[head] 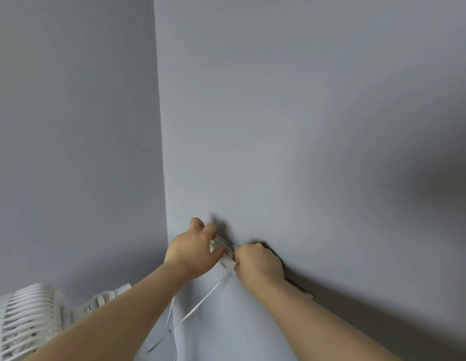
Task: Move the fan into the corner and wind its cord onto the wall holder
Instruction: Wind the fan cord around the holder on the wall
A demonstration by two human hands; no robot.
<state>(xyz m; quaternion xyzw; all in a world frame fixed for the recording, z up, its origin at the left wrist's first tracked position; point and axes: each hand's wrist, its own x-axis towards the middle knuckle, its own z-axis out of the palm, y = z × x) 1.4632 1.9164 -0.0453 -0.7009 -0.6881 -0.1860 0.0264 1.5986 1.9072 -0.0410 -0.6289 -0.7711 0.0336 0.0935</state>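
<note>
Now our left hand and right hand pinch the cord on the wall holder, fan at eight o'clock.

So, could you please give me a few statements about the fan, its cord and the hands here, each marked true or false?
1. The left hand and the right hand are both at the wall holder. True.
2. The fan is black. False: it is white.
3. Part of the cord hangs loose below the hands. True.
4. The fan is to the right of the hands. False: it is at the lower left, by the left wall.
5. The wall holder is on the wall left of the corner. False: it is on the wall right of the corner.
</note>
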